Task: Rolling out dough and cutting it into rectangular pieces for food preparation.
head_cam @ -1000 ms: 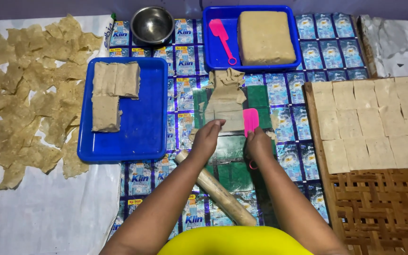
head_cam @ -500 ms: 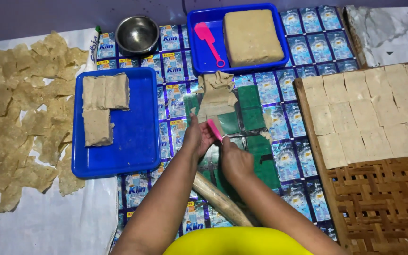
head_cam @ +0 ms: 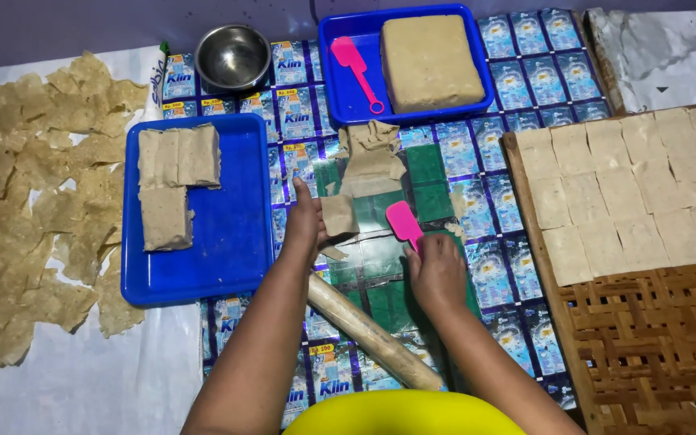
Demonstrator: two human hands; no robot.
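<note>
Two bare forearms come up from the bottom edge, one from about 7 o'clock and one from about 5 o'clock. No sleeves reach the wrists or forearms, and no watch, ring or bracelet shows on either. The left hand and right hand are both ungloved, with short nails. At 6 o'clock, between the arms, a rounded patch of bright yellow garment fills the frame's lower edge, plain and unmarked.
</note>
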